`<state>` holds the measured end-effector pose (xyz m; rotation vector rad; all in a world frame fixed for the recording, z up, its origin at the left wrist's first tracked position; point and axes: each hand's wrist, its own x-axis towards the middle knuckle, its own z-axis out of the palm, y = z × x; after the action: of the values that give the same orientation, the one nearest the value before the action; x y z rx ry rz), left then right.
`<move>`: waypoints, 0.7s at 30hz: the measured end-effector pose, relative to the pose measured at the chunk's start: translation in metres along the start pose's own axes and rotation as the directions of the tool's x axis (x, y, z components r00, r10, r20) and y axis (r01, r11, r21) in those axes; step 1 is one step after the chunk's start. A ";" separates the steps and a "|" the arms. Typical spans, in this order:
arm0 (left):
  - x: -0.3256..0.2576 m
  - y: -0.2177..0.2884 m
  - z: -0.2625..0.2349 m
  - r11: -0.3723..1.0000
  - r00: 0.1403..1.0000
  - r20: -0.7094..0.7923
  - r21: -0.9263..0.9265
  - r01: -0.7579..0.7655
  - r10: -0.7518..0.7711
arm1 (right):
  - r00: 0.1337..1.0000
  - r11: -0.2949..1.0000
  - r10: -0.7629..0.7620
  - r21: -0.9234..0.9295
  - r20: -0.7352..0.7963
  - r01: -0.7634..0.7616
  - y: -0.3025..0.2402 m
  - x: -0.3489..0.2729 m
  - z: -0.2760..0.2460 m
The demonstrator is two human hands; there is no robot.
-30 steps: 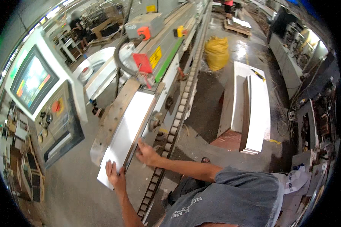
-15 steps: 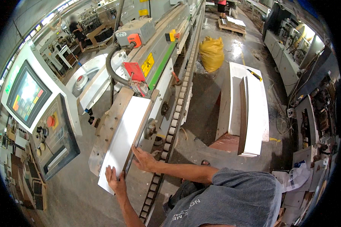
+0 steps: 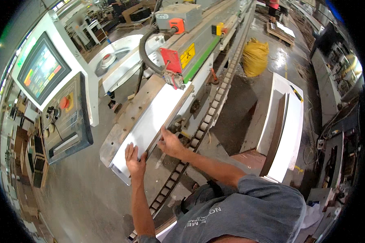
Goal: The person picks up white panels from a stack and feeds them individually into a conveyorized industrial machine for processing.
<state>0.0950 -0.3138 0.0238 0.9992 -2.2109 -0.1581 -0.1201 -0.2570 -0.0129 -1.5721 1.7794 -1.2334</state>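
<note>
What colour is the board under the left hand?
The board is white on top, best seen in head view.

The panel lies lengthwise along the machine bed, the person's left grip on its near end, the right grip at its right edge. Over to their left stands the control console. The roller track runs to the right; farther right sit boards, a knife on their far end, a sack behind.

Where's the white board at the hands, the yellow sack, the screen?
White board (image 3: 154,115): head view, middle of top face.
Yellow sack (image 3: 256,59): head view, middle of side.
Screen (image 3: 43,69): head view, centre of display.
</note>
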 end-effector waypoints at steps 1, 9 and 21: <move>0.005 0.002 0.006 1.000 1.000 -0.002 0.003 0.002 -0.002 | 0.998 0.999 0.037 0.002 0.041 -0.038 -0.010 0.005 -0.018; 0.057 0.041 0.063 0.998 0.998 -0.041 -0.031 -0.049 0.047 | 0.995 0.990 0.102 -0.098 -0.008 -0.102 0.023 0.035 -0.099; 0.133 0.068 0.164 0.988 0.990 0.046 -0.085 -0.127 0.131 | 0.620 0.845 0.117 -0.250 -0.776 -0.472 0.087 -0.169 -0.339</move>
<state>-0.1130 -0.3866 -0.0020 0.8135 -2.2890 -0.2156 -0.4010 0.0057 0.0433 -0.8801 2.8843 -1.4838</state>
